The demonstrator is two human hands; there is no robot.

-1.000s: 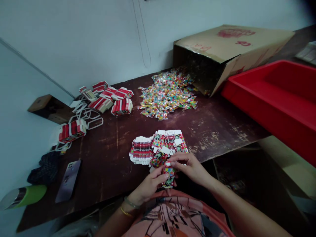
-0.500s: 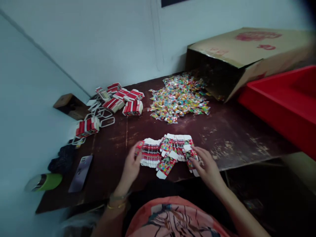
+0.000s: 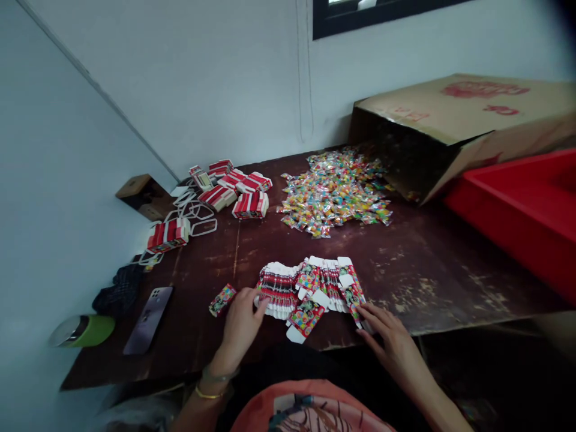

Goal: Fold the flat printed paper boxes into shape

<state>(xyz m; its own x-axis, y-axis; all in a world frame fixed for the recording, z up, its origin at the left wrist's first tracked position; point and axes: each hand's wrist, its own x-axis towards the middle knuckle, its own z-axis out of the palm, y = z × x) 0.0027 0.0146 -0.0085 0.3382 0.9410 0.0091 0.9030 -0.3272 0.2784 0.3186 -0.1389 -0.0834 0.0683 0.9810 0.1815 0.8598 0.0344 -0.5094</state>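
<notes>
A fanned stack of flat printed carton blanks lies near the front edge of the dark wooden table. My left hand rests open on the table, fingertips touching the stack's left end. Just left of it lies one small folded box, free of the hand. My right hand lies flat and open at the stack's right end, fingers touching the outermost blank. One blank sticks out toward me between the hands.
A heap of wrapped candies spills from a tipped cardboard box at the back. A red tray stands at right. Bundles of red-and-white cartons, a phone, a green bottle and dark cloth lie at left.
A second ago both hands held a small box near my body. The left hand has set it on the table at left, and both hands now touch the stack.
</notes>
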